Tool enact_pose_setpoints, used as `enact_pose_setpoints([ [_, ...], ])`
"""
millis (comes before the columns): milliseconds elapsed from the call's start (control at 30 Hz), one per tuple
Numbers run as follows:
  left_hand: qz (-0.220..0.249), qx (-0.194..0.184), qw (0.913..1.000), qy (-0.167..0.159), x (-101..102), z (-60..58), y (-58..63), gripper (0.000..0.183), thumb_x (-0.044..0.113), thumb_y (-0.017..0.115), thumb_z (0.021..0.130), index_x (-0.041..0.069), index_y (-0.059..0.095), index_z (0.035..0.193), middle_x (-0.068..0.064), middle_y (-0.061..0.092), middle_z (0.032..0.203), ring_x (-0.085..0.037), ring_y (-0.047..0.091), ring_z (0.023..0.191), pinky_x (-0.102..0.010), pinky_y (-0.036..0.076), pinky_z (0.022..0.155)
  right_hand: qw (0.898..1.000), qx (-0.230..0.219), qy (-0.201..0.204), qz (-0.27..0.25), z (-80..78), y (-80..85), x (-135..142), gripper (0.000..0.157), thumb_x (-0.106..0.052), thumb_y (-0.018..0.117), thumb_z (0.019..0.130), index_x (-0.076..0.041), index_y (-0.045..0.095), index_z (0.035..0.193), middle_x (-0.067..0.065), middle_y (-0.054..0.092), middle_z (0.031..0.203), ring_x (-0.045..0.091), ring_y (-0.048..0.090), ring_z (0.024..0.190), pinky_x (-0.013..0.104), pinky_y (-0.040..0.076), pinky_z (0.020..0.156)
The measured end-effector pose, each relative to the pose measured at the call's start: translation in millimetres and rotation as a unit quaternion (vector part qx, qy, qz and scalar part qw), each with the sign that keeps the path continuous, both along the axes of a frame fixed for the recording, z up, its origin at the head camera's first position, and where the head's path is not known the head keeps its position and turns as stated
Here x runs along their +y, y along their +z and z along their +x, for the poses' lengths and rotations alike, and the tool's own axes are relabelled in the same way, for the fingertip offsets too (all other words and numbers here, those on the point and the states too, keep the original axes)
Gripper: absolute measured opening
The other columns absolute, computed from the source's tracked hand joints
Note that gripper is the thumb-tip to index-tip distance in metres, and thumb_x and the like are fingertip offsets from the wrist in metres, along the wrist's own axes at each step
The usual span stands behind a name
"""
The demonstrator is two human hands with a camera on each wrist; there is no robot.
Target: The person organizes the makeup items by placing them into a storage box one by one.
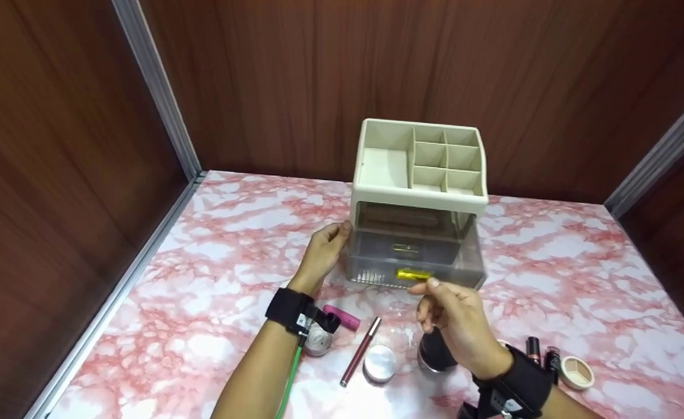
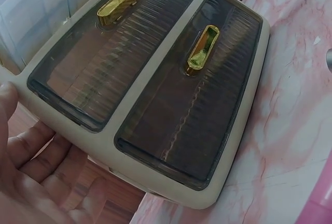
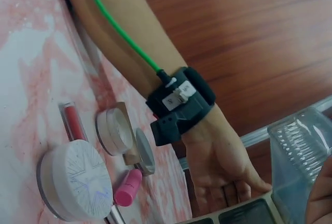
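A cream makeup organizer [image 1: 420, 195] with smoky see-through drawers stands on the table, and one drawer [image 1: 371, 265] is pulled out toward me. My left hand [image 1: 326, 250] holds the organizer's left side. The left wrist view shows its thumb at the front frame and its fingers along the side wall. My right hand [image 1: 461, 320] is at the front of the pulled-out drawer, thumb and index finger pinching the gold handle [image 1: 412, 273]. Below, two more drawers with gold handles [image 2: 204, 47] are closed. Only the edge of the right hand [image 3: 321, 198] appears in the right wrist view.
Cosmetics lie in front of the organizer: a pink tube [image 1: 342, 318], a lip pencil-like stick [image 1: 360, 352], a round jar [image 1: 380, 364], a black-lidded jar [image 1: 435, 349] and a contour palette [image 1: 577, 372]. Brown wood-patterned panels [image 1: 295, 87] enclose the marbled tabletop [image 1: 249, 233].
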State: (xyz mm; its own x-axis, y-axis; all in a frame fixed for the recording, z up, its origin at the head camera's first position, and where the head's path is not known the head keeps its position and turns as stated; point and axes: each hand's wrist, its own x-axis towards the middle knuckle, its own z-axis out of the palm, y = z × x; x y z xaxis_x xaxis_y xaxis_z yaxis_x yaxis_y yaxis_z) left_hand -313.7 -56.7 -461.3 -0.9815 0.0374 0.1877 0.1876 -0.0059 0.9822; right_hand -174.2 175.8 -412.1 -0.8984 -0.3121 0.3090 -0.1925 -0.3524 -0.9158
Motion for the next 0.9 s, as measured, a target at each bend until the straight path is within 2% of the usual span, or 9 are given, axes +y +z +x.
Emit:
enact_pose_setpoints([
  [133, -0.005, -0.002, 1.0000, 0.005, -1, 1.1, -1.0, 0.034, 0.037, 0.055, 0.099, 0.006, 0.067, 0.092, 0.002, 0.048, 0.071, -0.014, 0.046, 0.070, -0.027, 0.038, 0.063, 0.999, 0.045, 0.004, 0.008, 4.8, 0.1, -5, 0.033, -0.006, 0.039, 0.105, 0.005, 0.069, 0.101, 0.004, 0.063, 0.068, 0.011, 0.056, 0.053, 0.023, 0.049, 0.050],
  [267, 0.000, -0.009, 0.9999, -0.011, 0, 0.6, -0.3, 0.035, 0.036, 0.054, 0.100, 0.004, 0.068, 0.096, 0.002, 0.047, 0.070, -0.014, 0.045, 0.067, -0.027, 0.038, 0.061, 0.997, 0.080, 0.006, 0.012, 9.6, -1.1, -6, 0.034, -0.001, 0.035, 0.104, 0.011, 0.067, 0.102, 0.004, 0.063, 0.068, 0.011, 0.055, 0.053, 0.024, 0.048, 0.048],
  [367, 0.005, -0.005, 0.9999, -0.011, 1, 0.0, 1.3, 0.034, 0.035, 0.054, 0.100, 0.004, 0.067, 0.094, 0.001, 0.047, 0.069, -0.014, 0.045, 0.067, -0.028, 0.038, 0.060, 0.996, 0.091, 0.013, 0.024, 14.3, -3.6, -6, 0.035, 0.002, 0.033, 0.104, 0.014, 0.065, 0.102, 0.004, 0.064, 0.068, 0.011, 0.055, 0.052, 0.025, 0.048, 0.048],
  [500, 0.010, -0.008, 0.9999, 0.001, 0, -0.5, 2.7, 0.036, 0.037, 0.055, 0.099, 0.005, 0.068, 0.093, 0.001, 0.050, 0.072, -0.015, 0.048, 0.071, -0.033, 0.043, 0.068, 0.994, 0.098, 0.026, 0.032, 22.6, -8.8, -3, 0.036, 0.005, 0.031, 0.103, 0.013, 0.065, 0.103, 0.003, 0.065, 0.069, 0.011, 0.055, 0.053, 0.024, 0.048, 0.049],
  [567, 0.008, -0.011, 0.9999, 0.006, -1, -0.4, 3.0, 0.038, 0.040, 0.055, 0.099, 0.006, 0.069, 0.095, 0.000, 0.052, 0.074, -0.016, 0.050, 0.075, -0.038, 0.045, 0.073, 0.992, 0.116, 0.035, 0.028, 26.3, -12.5, 0, 0.037, 0.009, 0.028, 0.101, 0.013, 0.065, 0.104, 0.006, 0.064, 0.069, 0.015, 0.054, 0.052, 0.026, 0.048, 0.049],
  [700, 0.003, -0.012, 0.9999, 0.010, -1, -0.4, 2.0, 0.042, 0.045, 0.055, 0.097, 0.006, 0.070, 0.099, -0.001, 0.055, 0.077, -0.017, 0.052, 0.078, -0.039, 0.045, 0.077, 0.984, 0.171, 0.035, 0.031, 34.0, -20.5, 8, 0.042, 0.020, 0.026, 0.095, 0.011, 0.066, 0.104, 0.015, 0.061, 0.066, 0.023, 0.052, 0.049, 0.031, 0.049, 0.044],
  [900, -0.006, -0.008, 0.9999, 0.012, 1, 0.0, -0.1, 0.043, 0.046, 0.055, 0.097, 0.006, 0.070, 0.094, 0.000, 0.053, 0.074, -0.015, 0.050, 0.075, -0.030, 0.042, 0.070, 0.963, 0.252, 0.002, 0.093, 46.6, -25.4, 19, 0.044, 0.031, 0.036, 0.083, 0.006, 0.070, 0.099, 0.015, 0.062, 0.064, 0.019, 0.057, 0.049, 0.027, 0.051, 0.045],
])
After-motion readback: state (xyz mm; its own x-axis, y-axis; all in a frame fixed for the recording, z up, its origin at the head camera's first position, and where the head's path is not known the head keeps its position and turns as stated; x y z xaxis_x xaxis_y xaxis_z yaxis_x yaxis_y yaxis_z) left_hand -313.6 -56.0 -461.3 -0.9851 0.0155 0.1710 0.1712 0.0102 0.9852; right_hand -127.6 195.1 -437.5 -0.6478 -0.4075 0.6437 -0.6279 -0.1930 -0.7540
